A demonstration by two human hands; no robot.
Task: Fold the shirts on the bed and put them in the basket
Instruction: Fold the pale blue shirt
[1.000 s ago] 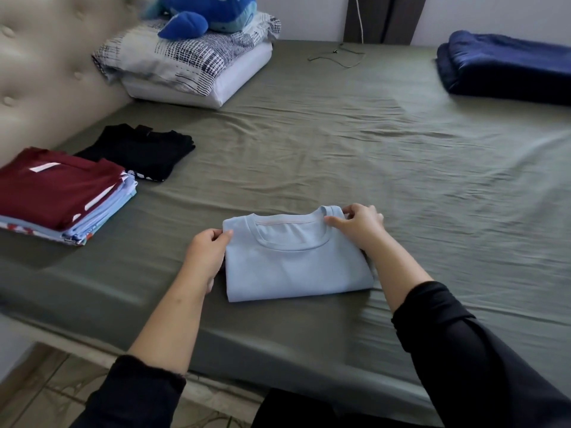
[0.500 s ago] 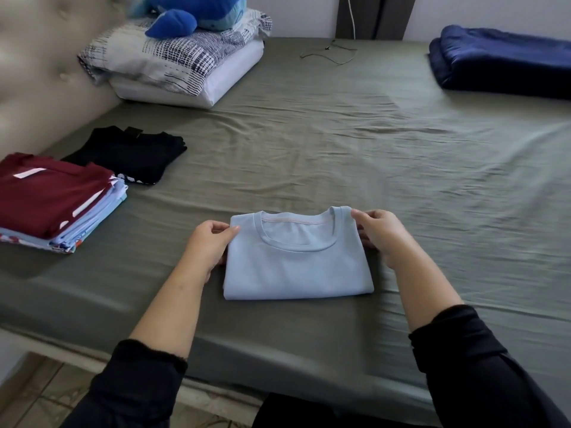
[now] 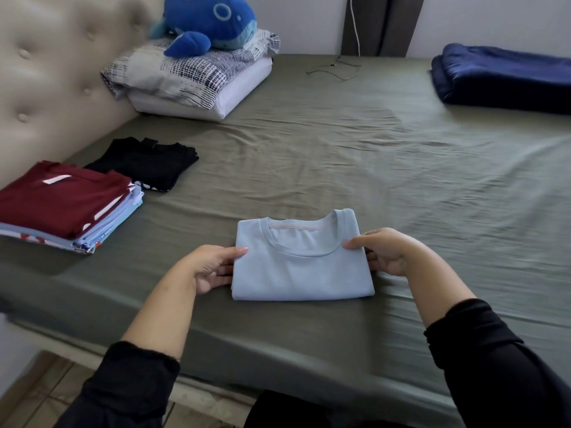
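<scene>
A light blue shirt (image 3: 301, 267), folded into a neat rectangle with its collar facing away, lies near the front edge of the olive bed (image 3: 340, 156). My left hand (image 3: 213, 267) grips its left edge, thumb on top and fingers tucked under. My right hand (image 3: 383, 251) grips the right edge the same way. A stack of folded shirts (image 3: 65, 208) with a maroon one on top sits at the left. Behind it lies a folded black shirt (image 3: 145, 162). No basket is in view.
Two stacked pillows (image 3: 197, 78) with a blue plush whale (image 3: 210, 23) sit at the back left by the tufted headboard (image 3: 46, 88). A folded navy blanket (image 3: 506, 78) lies at the back right. A thin cable (image 3: 336, 69) trails at the back. Tiled floor shows below the bed edge.
Both hands slid from the shirt's collar corners down to its side edges, with the fingers now tucked under the folded shirt. The shirt stays in place.
</scene>
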